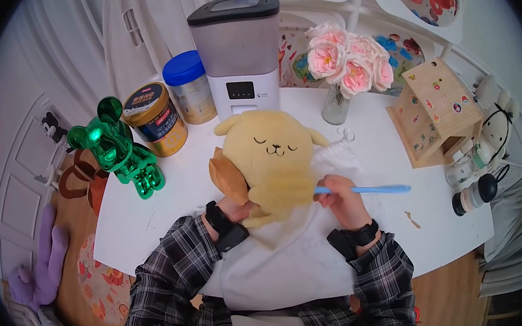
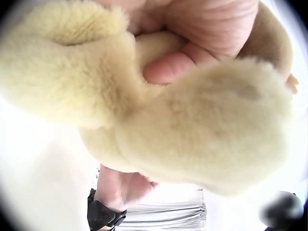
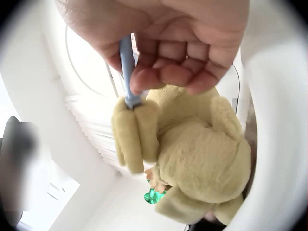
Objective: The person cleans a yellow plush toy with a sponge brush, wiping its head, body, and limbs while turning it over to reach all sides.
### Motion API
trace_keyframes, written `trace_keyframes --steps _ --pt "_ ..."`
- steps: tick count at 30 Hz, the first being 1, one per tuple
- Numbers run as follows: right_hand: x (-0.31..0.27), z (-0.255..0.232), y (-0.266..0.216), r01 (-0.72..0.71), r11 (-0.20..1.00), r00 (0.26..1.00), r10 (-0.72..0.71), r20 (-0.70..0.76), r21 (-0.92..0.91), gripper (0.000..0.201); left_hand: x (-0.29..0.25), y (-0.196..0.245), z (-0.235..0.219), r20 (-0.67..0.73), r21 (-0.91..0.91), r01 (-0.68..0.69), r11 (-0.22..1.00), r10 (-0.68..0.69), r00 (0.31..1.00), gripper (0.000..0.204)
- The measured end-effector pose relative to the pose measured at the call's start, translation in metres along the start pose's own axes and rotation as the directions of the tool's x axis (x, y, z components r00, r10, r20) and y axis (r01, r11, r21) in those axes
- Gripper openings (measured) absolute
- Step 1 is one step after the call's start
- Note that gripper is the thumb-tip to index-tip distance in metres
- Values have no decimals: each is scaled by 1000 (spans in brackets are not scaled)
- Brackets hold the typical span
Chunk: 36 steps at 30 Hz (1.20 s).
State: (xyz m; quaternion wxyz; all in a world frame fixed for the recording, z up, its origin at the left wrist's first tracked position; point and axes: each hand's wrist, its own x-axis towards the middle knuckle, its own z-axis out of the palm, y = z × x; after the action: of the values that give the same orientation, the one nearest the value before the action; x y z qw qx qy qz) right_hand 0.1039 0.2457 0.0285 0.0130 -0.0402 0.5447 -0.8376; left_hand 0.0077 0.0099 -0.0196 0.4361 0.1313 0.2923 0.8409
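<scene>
A yellow plush dog (image 1: 269, 145) with closed stitched eyes sits upright on the table, a brown padded piece (image 1: 229, 177) at its side. My left hand (image 1: 236, 209) grips the plush low down; in the left wrist view its thumb (image 2: 168, 68) presses into the fur between the folds. My right hand (image 1: 340, 202) pinches the light-blue handle (image 1: 381, 188) of a small duster between thumb and fingers. The duster's fluffy yellow head (image 3: 135, 137) is blurred in the head view, where it overlaps the plush's belly. In the right wrist view it hangs beside the plush's body (image 3: 204, 161).
White cloth (image 1: 281, 278) lies under the plush and over the table's front edge. A green shiny bear figure (image 1: 118, 149), two cans (image 1: 158, 118) and a grey-white dispenser (image 1: 237, 54) stand left and behind. Flowers in a glass vase (image 1: 336, 104), a wooden house (image 1: 432, 110) and a black-capped bottle (image 1: 475, 194) stand right.
</scene>
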Motion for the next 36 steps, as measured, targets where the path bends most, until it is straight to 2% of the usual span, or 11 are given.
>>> trace_keyframes --steps 4,7,10,13,16,18,22,28,31,34,36 --pt "-3 -10 -1 21 999 992 -24 124 26 29 -2 -3 -1 -64 -45 12 999 -15 998 53" --pt "-1 2 0 172 930 983 -138 -124 326 26 -4 0 6 0 -52 -6 999 6 1000 50" --pt "3 1 4 130 989 986 -121 -118 74 26 -4 0 6 3 1 -37 999 37 999 48" --pt "-2 7 -4 -44 998 999 46 23 -55 28 -2 -1 6 0 53 -44 998 44 999 48" --pt "-3 -5 -3 -46 994 982 63 176 -98 28 -3 -1 5 -2 96 -45 994 46 999 47" --pt "0 -9 2 20 996 985 -34 168 86 28 -2 -1 5 -5 123 -47 991 48 999 47" --pt "1 10 -1 120 973 981 -86 -174 198 27 -2 -1 6 -10 172 -51 984 54 998 47" --pt "-3 1 -3 -84 990 980 103 170 -116 28 -5 2 12 -8 156 -53 986 55 998 46" --pt "-6 -3 -4 -69 989 969 98 225 -131 27 -4 -1 6 -19 170 -48 984 52 998 46" --pt "-4 2 -5 129 970 989 -141 46 204 24 -2 -5 -7 -29 184 -47 982 53 998 46" --pt "0 1 0 112 993 993 -110 -43 42 24 -1 -3 -20 -22 131 -7 991 10 1000 48"
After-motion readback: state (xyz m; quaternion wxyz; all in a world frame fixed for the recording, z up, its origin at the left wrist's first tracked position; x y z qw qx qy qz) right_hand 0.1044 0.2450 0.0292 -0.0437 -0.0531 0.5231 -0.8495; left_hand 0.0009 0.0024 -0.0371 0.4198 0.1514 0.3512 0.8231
